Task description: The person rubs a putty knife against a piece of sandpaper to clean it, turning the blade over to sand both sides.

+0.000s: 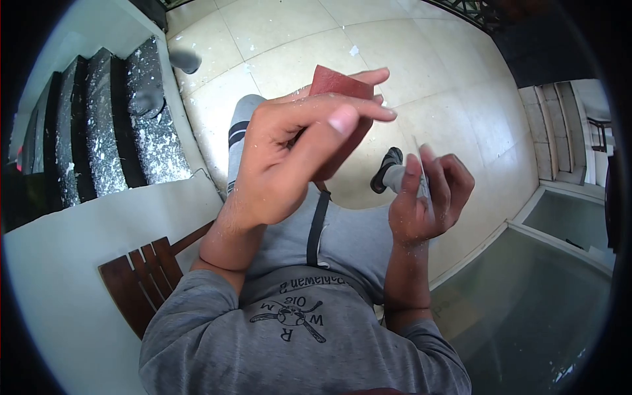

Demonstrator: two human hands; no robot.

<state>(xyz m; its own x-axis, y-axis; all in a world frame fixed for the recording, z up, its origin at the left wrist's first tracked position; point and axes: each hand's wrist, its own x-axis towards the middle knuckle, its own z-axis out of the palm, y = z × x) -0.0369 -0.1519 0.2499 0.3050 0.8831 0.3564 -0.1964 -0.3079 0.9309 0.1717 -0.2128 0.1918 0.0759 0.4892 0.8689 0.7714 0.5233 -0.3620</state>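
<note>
My left hand (283,155) is raised in the middle of the view, its thumb and fingers closed on a folded piece of red sandpaper (336,82). The sheet's upper corner sticks out above the index finger, and a darker red part hangs below behind the thumb. To the right and lower, my right hand (431,204) pinches a thin flat piece (423,174), turned nearly edge-on and pale along its side. Its fingers curl around the piece, and the fingertips are a little blurred. White dust specks both hands and wrists. The two hands are apart.
Pale floor tiles (447,79) with white flakes lie ahead. Dark steps (148,125) strewn with white chips rise at the left. A brown slatted wooden chair (141,276) stands beside my left arm. A glass panel (526,296) is at the right.
</note>
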